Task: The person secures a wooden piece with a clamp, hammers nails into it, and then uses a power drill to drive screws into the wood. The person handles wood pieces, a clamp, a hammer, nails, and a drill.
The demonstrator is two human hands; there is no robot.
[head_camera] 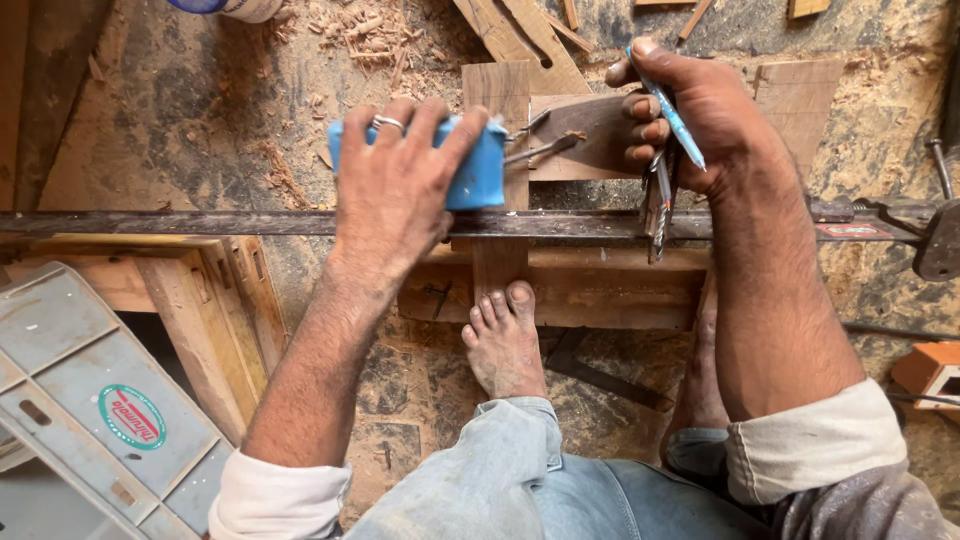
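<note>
My left hand [395, 190], a ring on one finger, grips a blue rectangular box [478, 172] from above, over an upright narrow wooden plank [497, 100]. My right hand [690, 115] holds a blue pen [668, 108] and several metal drill bits [658, 210] that hang downward, its fingers curled on a dark wooden board [585, 140]. Two metal bits or nails [540, 150] lie on that board beside the blue box. My bare foot [503, 340] presses on a wooden beam [570, 290].
A long dark metal bar clamp [200, 223] runs across the view, its screw end [935, 240] at the right. A grey plastic crate [90, 400] lies lower left beside a wooden frame [200, 300]. Wood shavings [370, 35] and scrap strips litter the dusty floor.
</note>
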